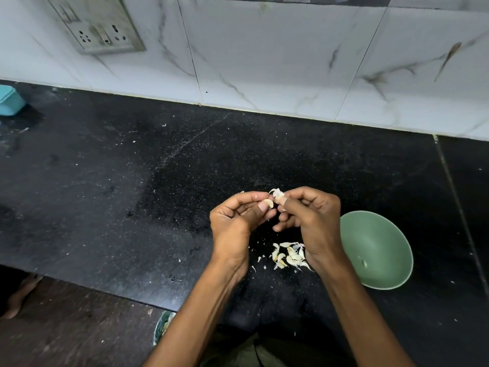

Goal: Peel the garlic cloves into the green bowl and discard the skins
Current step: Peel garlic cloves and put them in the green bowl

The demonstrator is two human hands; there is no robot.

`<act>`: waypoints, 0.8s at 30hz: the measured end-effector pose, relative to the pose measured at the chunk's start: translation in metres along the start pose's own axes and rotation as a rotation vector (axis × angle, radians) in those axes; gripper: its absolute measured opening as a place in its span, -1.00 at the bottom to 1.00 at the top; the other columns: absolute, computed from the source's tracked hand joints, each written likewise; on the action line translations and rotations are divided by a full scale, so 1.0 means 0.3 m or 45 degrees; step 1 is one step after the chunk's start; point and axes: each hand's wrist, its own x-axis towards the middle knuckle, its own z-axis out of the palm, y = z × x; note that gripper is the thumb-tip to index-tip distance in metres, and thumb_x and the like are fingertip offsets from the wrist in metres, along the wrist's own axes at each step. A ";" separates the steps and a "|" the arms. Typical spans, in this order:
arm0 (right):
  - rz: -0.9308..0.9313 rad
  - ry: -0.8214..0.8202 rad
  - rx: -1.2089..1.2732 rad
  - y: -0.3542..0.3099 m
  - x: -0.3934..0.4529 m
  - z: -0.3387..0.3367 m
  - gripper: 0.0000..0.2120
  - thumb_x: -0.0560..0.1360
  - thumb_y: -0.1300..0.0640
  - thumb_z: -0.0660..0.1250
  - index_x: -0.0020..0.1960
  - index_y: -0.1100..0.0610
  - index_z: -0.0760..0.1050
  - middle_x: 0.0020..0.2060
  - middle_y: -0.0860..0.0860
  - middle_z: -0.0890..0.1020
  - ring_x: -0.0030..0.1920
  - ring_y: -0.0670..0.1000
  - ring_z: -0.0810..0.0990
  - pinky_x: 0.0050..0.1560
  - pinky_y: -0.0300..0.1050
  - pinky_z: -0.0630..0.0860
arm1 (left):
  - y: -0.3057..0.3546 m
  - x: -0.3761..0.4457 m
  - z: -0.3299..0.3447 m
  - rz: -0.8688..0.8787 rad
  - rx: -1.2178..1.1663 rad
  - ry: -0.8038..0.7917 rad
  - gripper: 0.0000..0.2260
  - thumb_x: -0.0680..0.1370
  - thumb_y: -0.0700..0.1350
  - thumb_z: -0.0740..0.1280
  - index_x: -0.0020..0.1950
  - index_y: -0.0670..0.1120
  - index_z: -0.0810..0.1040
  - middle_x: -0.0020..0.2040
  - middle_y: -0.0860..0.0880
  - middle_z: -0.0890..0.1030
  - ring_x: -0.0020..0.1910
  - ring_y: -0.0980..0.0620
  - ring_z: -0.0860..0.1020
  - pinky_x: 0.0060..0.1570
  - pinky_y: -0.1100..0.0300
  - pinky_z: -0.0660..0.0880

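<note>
The task appears to be in an early-to-middle stage. The green bowl (375, 250) stands on the black countertop (132, 181) to the right of both hands, and only one small pale piece, probably a peeled clove, is visible inside it near the bottom. A loose pile of garlic skins (289, 256) lies on the countertop between the wrists, just left of the bowl and partly hidden behind the right wrist; whether unpeeled cloves are mixed into the pile cannot be determined. These skins have not been discarded. A round container (164, 324) holding pale scraps shows below the counter edge and may serve as the waste bin, but this is a judgement only. The left hand (238, 221) is curled, with thumb and fingertips pinching a pale garlic clove (268, 203) at its upper tip. The right hand (309, 215) is also curled, its thumb and forefinger pinching a papery skin fragment (276, 193) that rises above the fingertips. The clove and the skin fragment lie just beside one another, at the point where the two hands meet; whether the skin is fully detached from the clove cannot be seen. The clove is held above the countertop, well apart from the bowl. Remaining work, as judged: finish stripping this clove, drop it in the bowl, and remove the skins.
</note>
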 end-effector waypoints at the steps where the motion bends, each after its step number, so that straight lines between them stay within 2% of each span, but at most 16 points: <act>1: 0.002 -0.011 -0.013 0.003 0.003 -0.004 -0.79 0.50 0.48 0.38 -0.24 0.28 0.64 -0.40 0.15 0.61 -0.43 0.03 0.54 -0.47 -0.08 0.58 | 0.001 0.000 -0.001 -0.013 -0.012 0.003 -0.85 0.46 -0.45 0.39 -0.12 -0.24 0.68 -0.13 -0.19 0.71 -0.21 -0.04 0.68 -0.11 0.19 0.65; 5: 0.009 -0.030 -0.131 0.025 0.021 -0.016 -0.74 0.52 0.45 0.35 -0.26 0.20 0.66 -0.38 0.17 0.61 -0.42 0.04 0.54 -0.46 -0.06 0.59 | 0.000 0.009 -0.016 -0.045 -0.016 0.053 -0.87 0.49 -0.43 0.38 -0.09 -0.25 0.67 -0.12 -0.14 0.72 -0.16 -0.02 0.68 -0.13 0.20 0.64; 7: 0.005 -0.033 -0.257 0.042 0.038 -0.017 -0.77 0.52 0.40 0.39 -0.25 0.20 0.67 -0.36 0.15 0.64 -0.41 0.03 0.56 -0.43 -0.05 0.60 | 0.000 0.015 -0.027 -0.065 0.000 0.083 -0.88 0.50 -0.41 0.38 -0.07 -0.24 0.67 -0.14 -0.12 0.72 -0.16 0.01 0.67 -0.15 0.20 0.64; 11: -0.017 -0.050 -0.576 0.071 0.083 0.005 -0.85 0.50 0.29 0.48 -0.23 0.13 0.70 -0.37 0.04 0.69 -0.45 0.01 0.66 -0.36 0.11 0.68 | 0.001 0.020 -0.049 -0.090 0.035 0.120 -0.90 0.52 -0.38 0.39 -0.05 -0.23 0.66 -0.15 -0.11 0.71 -0.17 0.02 0.66 -0.19 0.20 0.64; 14: -0.025 -0.063 -0.697 0.082 0.114 0.032 -0.88 0.43 0.23 0.60 -0.24 0.12 0.70 -0.40 0.02 0.69 -0.45 0.03 0.69 -0.34 0.02 0.69 | 0.001 0.022 -0.063 -0.100 0.034 0.133 -0.91 0.51 -0.36 0.40 -0.02 -0.24 0.66 -0.13 -0.13 0.72 -0.19 0.03 0.66 -0.24 0.21 0.63; 16: -0.019 -0.065 -0.732 0.095 0.134 0.047 -0.87 0.38 0.24 0.63 -0.25 0.11 0.70 -0.40 0.01 0.69 -0.44 0.02 0.69 -0.32 0.04 0.70 | 0.000 0.025 -0.069 -0.104 0.024 0.149 -0.91 0.51 -0.36 0.40 -0.02 -0.24 0.65 -0.14 -0.13 0.71 -0.20 0.02 0.65 -0.26 0.22 0.63; 20: -0.009 -0.134 -0.762 0.112 0.151 0.054 -0.82 0.46 0.27 0.54 -0.08 0.00 0.75 -0.28 -0.08 0.74 -0.30 -0.07 0.73 -0.18 0.05 0.72 | -0.003 0.029 -0.072 -0.102 -0.003 0.189 -0.90 0.50 -0.37 0.41 -0.04 -0.24 0.66 -0.17 -0.13 0.70 -0.22 0.03 0.65 -0.27 0.25 0.62; 24: -0.057 -0.209 -0.784 0.110 0.132 0.041 -0.73 0.47 0.18 0.55 0.09 -0.13 0.72 -0.17 -0.15 0.75 -0.18 -0.15 0.73 -0.11 0.02 0.71 | -0.007 0.031 -0.077 -0.101 0.022 0.227 -0.91 0.51 -0.36 0.41 -0.02 -0.25 0.67 -0.16 -0.12 0.70 -0.22 0.05 0.63 -0.27 0.26 0.61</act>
